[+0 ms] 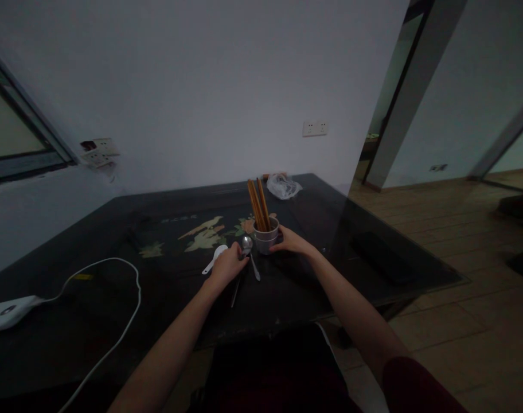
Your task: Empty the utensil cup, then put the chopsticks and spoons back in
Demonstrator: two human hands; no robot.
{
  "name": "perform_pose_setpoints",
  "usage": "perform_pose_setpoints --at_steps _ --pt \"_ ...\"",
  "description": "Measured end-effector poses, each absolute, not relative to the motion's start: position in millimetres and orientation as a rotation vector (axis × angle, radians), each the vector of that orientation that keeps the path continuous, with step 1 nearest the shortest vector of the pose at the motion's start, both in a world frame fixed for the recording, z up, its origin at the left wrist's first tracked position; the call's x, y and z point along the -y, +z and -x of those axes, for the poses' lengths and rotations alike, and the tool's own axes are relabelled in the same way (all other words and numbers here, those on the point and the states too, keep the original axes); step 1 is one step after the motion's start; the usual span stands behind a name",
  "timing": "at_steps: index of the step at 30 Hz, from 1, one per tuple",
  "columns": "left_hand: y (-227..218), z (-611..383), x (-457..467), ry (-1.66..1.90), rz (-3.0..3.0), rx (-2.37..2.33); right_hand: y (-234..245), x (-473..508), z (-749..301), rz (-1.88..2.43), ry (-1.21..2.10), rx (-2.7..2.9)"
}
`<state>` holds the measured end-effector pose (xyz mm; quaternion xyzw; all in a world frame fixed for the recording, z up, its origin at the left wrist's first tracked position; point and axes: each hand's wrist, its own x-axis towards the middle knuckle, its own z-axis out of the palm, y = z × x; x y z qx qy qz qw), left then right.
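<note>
By the right hand [289, 241], a cup [265, 245] of brown sticks [258, 209] was held on the dark surface [287, 298]. The left hand [229, 263] was bent near a metal spoon [246, 242]; whether it was gripped could not be told. Beside that hand, a white spoon [219, 252] was seen.

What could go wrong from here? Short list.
1. Tipping: the chopsticks rise well above the rim of the cup, so a bump might topple it; the right hand at its side lowers that risk.
2. Knocking: the left hand sits close beside the white spoon and could nudge it.
3. Snagging: the white cord loops loose across the table, and a wide sweep of the left arm might catch it.
</note>
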<state>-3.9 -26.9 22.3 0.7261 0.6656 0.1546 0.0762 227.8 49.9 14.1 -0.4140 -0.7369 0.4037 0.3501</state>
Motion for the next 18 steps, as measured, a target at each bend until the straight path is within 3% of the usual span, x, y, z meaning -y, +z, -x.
perform_pose_setpoints --at_steps 18 --pt "26.0 4.4 31.9 0.304 -2.2 -2.031 17.2 -42.9 -220.7 1.059 1.032 1.866"
